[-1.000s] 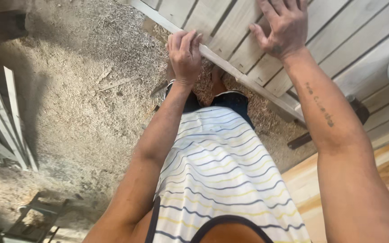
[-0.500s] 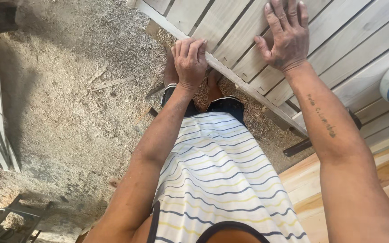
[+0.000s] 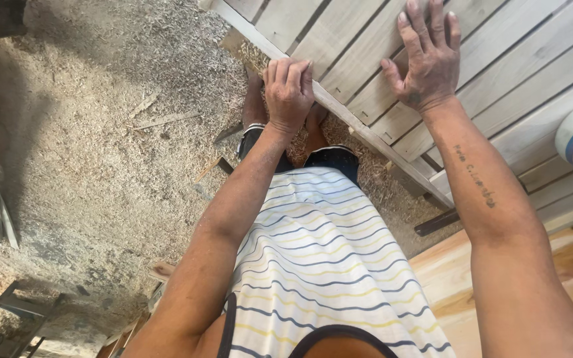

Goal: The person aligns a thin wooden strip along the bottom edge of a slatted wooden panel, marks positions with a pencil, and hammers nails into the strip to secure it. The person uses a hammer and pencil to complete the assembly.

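Left hand (image 3: 288, 89) curled over slatted panel (image 3: 499, 59) edge rail; right hand (image 3: 426, 59) flat, fingers spread, on slats.

I see a pale wooden slatted panel (image 3: 432, 73) of parallel boards with dark gaps between them, running from twelve o'clock toward three o'clock; its near edge rail (image 3: 339, 113) slants diagonally across the upper middle, above the sawdust-strewn ground.

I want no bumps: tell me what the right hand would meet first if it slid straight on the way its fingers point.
The right hand lies flat on the slatted wooden panel, fingers pointing up-frame. Sliding on, it would meet only more slats and the gaps between them, as far as the frame shows.
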